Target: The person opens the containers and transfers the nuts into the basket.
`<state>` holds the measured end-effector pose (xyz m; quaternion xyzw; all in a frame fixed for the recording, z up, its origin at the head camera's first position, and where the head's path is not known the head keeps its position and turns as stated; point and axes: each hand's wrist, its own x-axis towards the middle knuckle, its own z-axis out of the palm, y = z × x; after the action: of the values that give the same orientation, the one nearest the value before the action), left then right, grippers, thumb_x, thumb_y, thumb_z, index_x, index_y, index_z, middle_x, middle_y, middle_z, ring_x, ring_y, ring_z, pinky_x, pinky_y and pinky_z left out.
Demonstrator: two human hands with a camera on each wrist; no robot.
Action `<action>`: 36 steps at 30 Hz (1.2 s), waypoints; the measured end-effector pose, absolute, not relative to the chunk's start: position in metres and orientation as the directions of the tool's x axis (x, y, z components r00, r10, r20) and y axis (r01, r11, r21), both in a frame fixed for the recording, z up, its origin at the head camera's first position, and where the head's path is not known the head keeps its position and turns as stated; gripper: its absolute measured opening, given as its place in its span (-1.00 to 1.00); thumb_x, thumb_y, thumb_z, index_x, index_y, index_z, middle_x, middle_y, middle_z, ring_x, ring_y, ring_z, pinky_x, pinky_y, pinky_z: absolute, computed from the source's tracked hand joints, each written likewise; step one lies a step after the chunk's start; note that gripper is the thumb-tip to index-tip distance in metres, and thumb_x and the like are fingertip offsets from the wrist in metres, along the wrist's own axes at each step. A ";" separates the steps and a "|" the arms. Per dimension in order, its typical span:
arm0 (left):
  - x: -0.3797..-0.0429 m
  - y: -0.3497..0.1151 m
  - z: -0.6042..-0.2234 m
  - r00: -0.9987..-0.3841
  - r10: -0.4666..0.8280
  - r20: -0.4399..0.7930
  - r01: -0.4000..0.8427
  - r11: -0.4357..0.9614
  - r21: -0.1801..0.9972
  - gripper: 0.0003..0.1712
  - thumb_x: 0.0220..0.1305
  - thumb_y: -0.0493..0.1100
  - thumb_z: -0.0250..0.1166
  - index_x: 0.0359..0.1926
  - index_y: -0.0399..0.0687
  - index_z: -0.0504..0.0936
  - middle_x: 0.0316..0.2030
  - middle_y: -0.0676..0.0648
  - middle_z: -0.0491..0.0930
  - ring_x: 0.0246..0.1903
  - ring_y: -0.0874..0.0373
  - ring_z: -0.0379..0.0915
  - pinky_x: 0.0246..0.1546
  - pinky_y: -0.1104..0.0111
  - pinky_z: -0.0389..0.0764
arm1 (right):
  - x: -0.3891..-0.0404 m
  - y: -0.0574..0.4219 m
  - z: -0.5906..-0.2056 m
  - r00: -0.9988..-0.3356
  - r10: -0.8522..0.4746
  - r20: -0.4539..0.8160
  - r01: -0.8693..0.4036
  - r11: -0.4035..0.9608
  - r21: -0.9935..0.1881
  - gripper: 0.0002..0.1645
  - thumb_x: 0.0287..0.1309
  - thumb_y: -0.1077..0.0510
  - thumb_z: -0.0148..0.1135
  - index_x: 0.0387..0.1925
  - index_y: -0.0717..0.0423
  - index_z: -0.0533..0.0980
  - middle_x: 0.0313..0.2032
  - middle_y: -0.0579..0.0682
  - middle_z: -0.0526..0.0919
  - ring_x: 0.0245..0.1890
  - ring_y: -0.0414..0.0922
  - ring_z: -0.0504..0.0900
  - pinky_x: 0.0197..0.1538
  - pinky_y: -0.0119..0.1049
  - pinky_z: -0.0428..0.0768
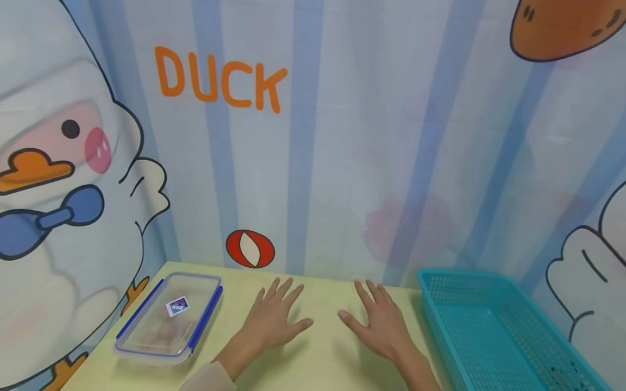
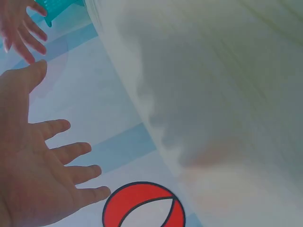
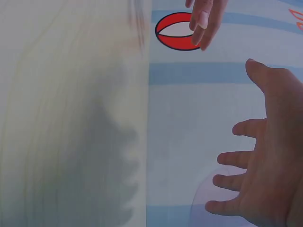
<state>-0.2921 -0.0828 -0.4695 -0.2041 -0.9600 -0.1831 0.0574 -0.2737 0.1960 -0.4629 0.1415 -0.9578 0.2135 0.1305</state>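
A pale sleeve point(image 1: 211, 378) and the bare right forearm point(image 1: 414, 369) come nearest the camera, leading to two hands held over the tabletop point(image 1: 320, 361). The left hand point(image 1: 274, 322) and right hand point(image 1: 383, 328) hold nothing: on both, the fingers are spread and nearly straight, the thumbs pointing inward towards each other with bare surface between.

Left of the left fingers, near but untouched, lies a clear container point(image 1: 199, 296) with its lid on, blue clips point(image 1: 206, 320) along its long sides and a small label point(image 1: 177, 306) on top. Roundish brown things point(image 1: 166, 330) show dimly through it; what they are, I can't tell. It looks like stiff, smooth plastic, likely light to moderate in weight, a bit slick, and its contents may roll if it tips. The long side walls, below the clips, seem the best hold, one hand to each side.

Right of the right fingers, just beside that hand, stands a turquoise basket point(image 1: 442, 334) of perforated plastic, probably light and slightly springy; its rim should give an easy grip.

Both wrists reach forward with the backs of the hands towards the head camera. Shadows on the surface suggest that the fingers hover clear of it.
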 end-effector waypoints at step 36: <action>-0.294 -0.314 -0.420 -0.978 0.169 0.125 0.209 0.854 0.477 -0.04 0.66 0.29 -0.04 0.56 -0.52 0.10 0.44 -0.69 0.11 0.37 -0.71 0.08 0.22 -0.54 0.24 | -0.295 -0.011 -0.495 -0.933 -0.311 0.182 -0.251 0.197 -0.948 -0.16 0.50 -0.33 0.15 0.58 0.01 0.32 0.49 0.09 0.43 0.44 0.14 0.46 0.34 0.12 0.55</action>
<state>-0.2939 -0.3145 -0.4200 -0.0981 -0.9619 -0.2521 0.0395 -0.2953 -0.0111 -0.4949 0.1815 -0.7731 0.6073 -0.0247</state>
